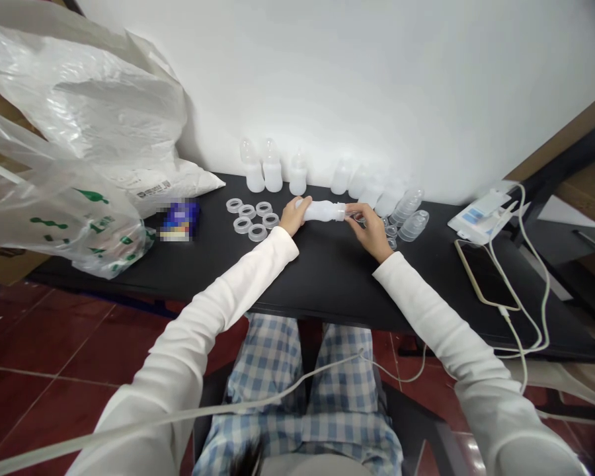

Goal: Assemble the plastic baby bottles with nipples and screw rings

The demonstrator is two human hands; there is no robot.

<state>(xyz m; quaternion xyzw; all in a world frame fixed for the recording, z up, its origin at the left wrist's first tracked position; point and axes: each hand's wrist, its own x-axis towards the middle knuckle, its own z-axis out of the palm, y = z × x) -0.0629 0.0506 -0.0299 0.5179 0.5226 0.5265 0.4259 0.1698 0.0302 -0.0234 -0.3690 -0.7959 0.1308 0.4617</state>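
My left hand [293,215] is wrapped round the base end of a translucent white baby bottle [322,211], which lies sideways above the table, its neck pointing right. At the neck, the fingers of my right hand [369,228] pinch a small clear piece, mostly hidden by the fingers. Left of my left hand lie several translucent collar rings [256,232]. Beyond my right hand are several open bottles [341,177], clear dome caps [414,225] and small clear pieces [391,232], partly covered by the hand.
Capped bottles [272,168] stand along the wall. White plastic bags [123,112] and a blue packet [181,219] are on the left. On the right lie a phone [486,274], a power strip [480,215] and cables. A white cable [277,396] crosses my lap.
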